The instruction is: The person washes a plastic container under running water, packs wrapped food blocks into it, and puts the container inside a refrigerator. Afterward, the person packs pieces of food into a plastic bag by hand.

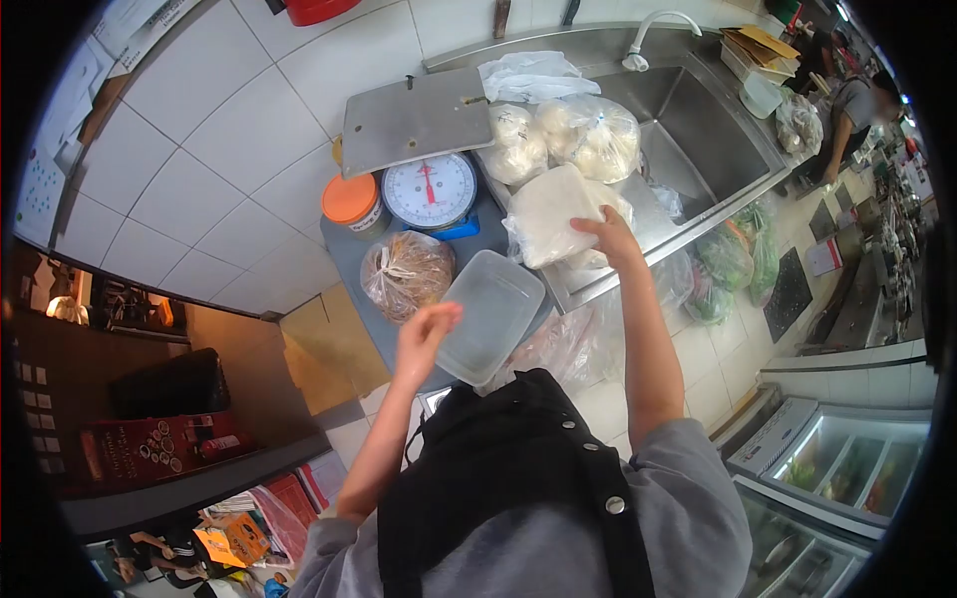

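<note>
My right hand [610,241] grips the right edge of a pale, flat, squarish slab [551,211], with the thumb on top. Clear plastic shows around the slab, and I cannot make out its exact kind. It is over the sink's left ledge, in front of clear bags of white round pieces [588,135]. My left hand [429,334] hovers at the left rim of a translucent plastic container [495,304], its fingers loosely bent with nothing seen in them. Left of the container sits a tied bag of brownish shreds [407,274].
Behind are a dial scale [430,189] with a metal platform [417,122] and an orange-lidded tub [352,202]. To the right is a steel sink [698,130] with a white faucet [653,35]. Bagged greens [733,261] lie on the floor. A co-worker [857,110] stands far right.
</note>
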`<move>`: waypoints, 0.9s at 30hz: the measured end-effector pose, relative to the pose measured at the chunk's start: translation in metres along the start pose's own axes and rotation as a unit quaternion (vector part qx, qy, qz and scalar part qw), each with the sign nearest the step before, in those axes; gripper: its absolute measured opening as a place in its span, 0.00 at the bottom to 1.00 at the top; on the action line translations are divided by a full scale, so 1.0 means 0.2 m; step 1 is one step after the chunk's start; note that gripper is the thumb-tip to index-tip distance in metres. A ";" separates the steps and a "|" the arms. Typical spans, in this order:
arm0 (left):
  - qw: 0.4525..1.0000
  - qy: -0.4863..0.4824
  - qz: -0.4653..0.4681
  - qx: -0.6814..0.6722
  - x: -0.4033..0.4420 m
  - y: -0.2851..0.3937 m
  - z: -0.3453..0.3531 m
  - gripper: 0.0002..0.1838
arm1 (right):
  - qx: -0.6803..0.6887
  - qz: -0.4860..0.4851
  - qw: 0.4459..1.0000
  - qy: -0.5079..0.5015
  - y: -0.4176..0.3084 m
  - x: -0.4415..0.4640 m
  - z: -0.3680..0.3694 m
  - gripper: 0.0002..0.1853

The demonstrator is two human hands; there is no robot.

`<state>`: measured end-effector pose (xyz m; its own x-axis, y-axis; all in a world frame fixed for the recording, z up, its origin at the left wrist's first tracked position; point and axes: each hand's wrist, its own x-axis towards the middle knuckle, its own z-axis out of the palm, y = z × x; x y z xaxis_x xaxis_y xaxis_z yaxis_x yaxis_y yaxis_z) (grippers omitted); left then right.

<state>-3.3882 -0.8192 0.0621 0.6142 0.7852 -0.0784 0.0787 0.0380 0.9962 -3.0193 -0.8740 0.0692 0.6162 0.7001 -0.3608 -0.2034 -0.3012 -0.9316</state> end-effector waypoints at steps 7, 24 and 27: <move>0.962 -0.086 -0.188 -0.180 0.38 0.03 0.19 0.35 | 0.039 -0.077 0.996 0.000 0.09 -0.48 0.24 0.26; 0.933 0.070 -0.123 -0.331 0.18 -0.20 -0.10 0.32 | -0.474 -0.318 0.772 0.279 0.38 -0.20 0.17 0.35; 0.930 0.082 -0.136 -0.332 0.11 -0.21 -0.17 0.32 | -0.489 -0.172 0.823 0.233 0.34 -0.15 0.22 0.38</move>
<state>-3.4051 -0.7824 0.0191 0.5111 0.7720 -0.3779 -0.3224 0.5798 0.7483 -3.0848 -0.8879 0.0152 0.7806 0.5971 0.1848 0.6132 -0.6742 -0.4116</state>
